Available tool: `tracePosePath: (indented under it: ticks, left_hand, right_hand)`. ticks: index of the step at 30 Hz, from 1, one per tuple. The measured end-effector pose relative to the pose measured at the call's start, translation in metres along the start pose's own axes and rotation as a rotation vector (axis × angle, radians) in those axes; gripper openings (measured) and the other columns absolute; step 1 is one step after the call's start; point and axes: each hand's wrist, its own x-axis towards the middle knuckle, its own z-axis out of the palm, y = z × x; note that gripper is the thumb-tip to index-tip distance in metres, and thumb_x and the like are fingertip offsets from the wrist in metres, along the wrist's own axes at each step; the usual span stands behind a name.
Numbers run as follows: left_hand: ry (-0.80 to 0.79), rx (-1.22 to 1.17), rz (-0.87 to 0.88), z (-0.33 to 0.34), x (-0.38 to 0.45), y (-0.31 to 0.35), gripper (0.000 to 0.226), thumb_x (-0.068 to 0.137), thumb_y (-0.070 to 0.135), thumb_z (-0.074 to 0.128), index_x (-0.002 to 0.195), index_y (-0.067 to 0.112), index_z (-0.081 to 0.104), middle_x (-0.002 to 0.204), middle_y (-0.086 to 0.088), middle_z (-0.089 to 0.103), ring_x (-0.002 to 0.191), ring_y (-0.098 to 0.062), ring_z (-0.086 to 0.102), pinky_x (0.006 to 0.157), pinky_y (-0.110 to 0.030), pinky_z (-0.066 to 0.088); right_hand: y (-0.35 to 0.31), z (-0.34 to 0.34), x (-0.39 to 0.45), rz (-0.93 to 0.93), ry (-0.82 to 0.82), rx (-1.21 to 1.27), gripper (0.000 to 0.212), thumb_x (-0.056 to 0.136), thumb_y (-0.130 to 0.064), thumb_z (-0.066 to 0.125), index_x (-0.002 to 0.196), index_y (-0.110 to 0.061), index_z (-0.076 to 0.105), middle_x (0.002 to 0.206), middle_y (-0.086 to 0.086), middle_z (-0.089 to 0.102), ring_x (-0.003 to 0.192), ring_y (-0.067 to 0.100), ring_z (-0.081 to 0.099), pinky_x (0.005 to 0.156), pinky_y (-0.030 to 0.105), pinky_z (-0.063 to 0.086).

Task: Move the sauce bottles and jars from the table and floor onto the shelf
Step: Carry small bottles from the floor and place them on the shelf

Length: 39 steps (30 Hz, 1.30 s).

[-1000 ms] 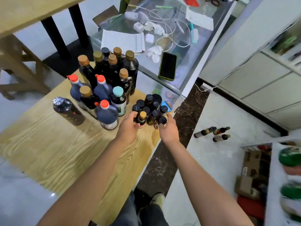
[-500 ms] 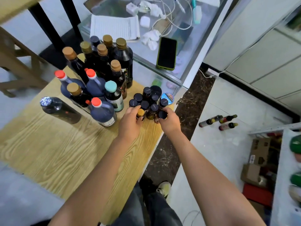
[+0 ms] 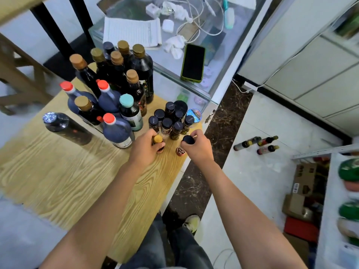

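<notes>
While the left hand (image 3: 144, 150) gripped a yellow-capped jar (image 3: 157, 140) and the right hand (image 3: 198, 147) a black-capped jar (image 3: 188, 140), both sat close to the jar cluster (image 3: 171, 121). A careless lift could have toppled those neighbours off the table (image 3: 58, 181) edge.

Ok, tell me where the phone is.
The phone lies screen-up on the glass counter, beyond the wooden table, right of the tall bottles.

head view | looks steeply down, forward | close above table (image 3: 58, 171) | single view
</notes>
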Motion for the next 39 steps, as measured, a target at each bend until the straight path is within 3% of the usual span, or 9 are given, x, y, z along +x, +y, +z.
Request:
tracePosePath:
  ticks: [7, 10, 16, 22, 25, 27, 30, 37, 39]
  left_hand:
    - [-0.126, -0.288, -0.052, 0.002, -0.020, 0.030, 0.024, 0.083, 0.030, 0.075, 0.085, 0.016, 0.055, 0.080, 0.001, 0.062, 0.071, -0.011, 0.056, 0.067, -0.023, 0.045]
    - [-0.214, -0.357, -0.024, 0.008, -0.023, 0.049, 0.025, 0.081, 0.032, 0.076, 0.091, 0.018, 0.057, 0.091, -0.004, 0.067, 0.085, -0.020, 0.064, 0.080, -0.039, 0.052]
    - [-0.193, -0.249, 0.086, 0.028, -0.029, 0.108, 0.026, 0.083, 0.043, 0.072, 0.083, 0.025, 0.053, 0.078, 0.003, 0.062, 0.071, -0.016, 0.057, 0.065, -0.033, 0.045]
    - [-0.209, -0.134, 0.268, 0.055, -0.047, 0.186, 0.047, 0.073, 0.063, 0.067, 0.070, 0.022, 0.044, 0.066, -0.002, 0.057, 0.061, -0.025, 0.054, 0.062, -0.050, 0.054]
    - [-0.224, -0.098, 0.363, 0.069, -0.060, 0.231, 0.048, 0.077, 0.063, 0.065, 0.068, 0.024, 0.039, 0.061, -0.001, 0.053, 0.058, -0.021, 0.052, 0.055, -0.046, 0.052]
    - [-0.223, -0.058, 0.421, 0.077, -0.073, 0.262, 0.047, 0.081, 0.061, 0.064, 0.069, 0.022, 0.041, 0.064, -0.003, 0.056, 0.060, -0.021, 0.055, 0.050, -0.038, 0.047]
    - [-0.267, -0.089, 0.523, 0.091, -0.091, 0.306, 0.050, 0.079, 0.064, 0.062, 0.072, 0.017, 0.047, 0.068, -0.008, 0.061, 0.064, -0.027, 0.061, 0.056, -0.044, 0.054]
    - [-0.401, -0.170, 0.671, 0.140, -0.143, 0.412, 0.054, 0.074, 0.060, 0.071, 0.066, 0.012, 0.045, 0.061, -0.009, 0.057, 0.054, -0.018, 0.049, 0.056, -0.036, 0.044]
    - [-0.500, -0.193, 0.697, 0.159, -0.161, 0.446, 0.055, 0.070, 0.061, 0.074, 0.065, 0.014, 0.045, 0.060, -0.015, 0.055, 0.053, -0.024, 0.054, 0.056, -0.037, 0.050]
  right_hand:
    - [0.007, -0.028, -0.026, -0.005, 0.024, 0.158, 0.029, 0.074, -0.031, 0.073, 0.099, -0.025, 0.060, 0.078, -0.002, 0.070, 0.064, 0.010, 0.061, 0.056, 0.026, 0.049]
    - [0.013, -0.044, -0.041, -0.014, 0.093, 0.285, 0.030, 0.075, -0.025, 0.076, 0.104, -0.021, 0.067, 0.081, -0.005, 0.072, 0.065, 0.002, 0.061, 0.063, 0.020, 0.050]
    - [0.029, -0.090, -0.067, -0.029, 0.218, 0.403, 0.034, 0.080, -0.017, 0.076, 0.114, -0.015, 0.072, 0.096, -0.006, 0.071, 0.081, -0.005, 0.064, 0.076, 0.010, 0.050]
    - [0.053, -0.150, -0.094, -0.051, 0.369, 0.467, 0.039, 0.081, -0.023, 0.077, 0.119, -0.018, 0.071, 0.102, -0.011, 0.070, 0.090, -0.005, 0.064, 0.085, 0.012, 0.050]
    - [0.071, -0.183, -0.111, -0.039, 0.493, 0.546, 0.042, 0.078, -0.027, 0.080, 0.117, -0.021, 0.068, 0.097, -0.015, 0.068, 0.088, -0.006, 0.063, 0.080, 0.011, 0.049]
    - [0.083, -0.205, -0.121, -0.025, 0.569, 0.633, 0.041, 0.072, -0.031, 0.082, 0.109, -0.019, 0.066, 0.093, -0.005, 0.071, 0.086, 0.006, 0.068, 0.079, 0.022, 0.056]
    - [0.105, -0.239, -0.139, -0.008, 0.659, 0.686, 0.039, 0.070, -0.031, 0.083, 0.102, -0.014, 0.067, 0.093, 0.006, 0.074, 0.088, 0.019, 0.072, 0.082, 0.038, 0.061]
    - [0.154, -0.328, -0.208, -0.022, 0.812, 0.803, 0.032, 0.078, -0.015, 0.083, 0.105, -0.006, 0.068, 0.088, 0.004, 0.074, 0.073, 0.004, 0.071, 0.065, 0.017, 0.053]
    - [0.172, -0.352, -0.229, -0.019, 0.860, 0.841, 0.027, 0.078, -0.014, 0.083, 0.101, -0.008, 0.070, 0.086, 0.003, 0.075, 0.075, 0.006, 0.072, 0.068, 0.020, 0.055]
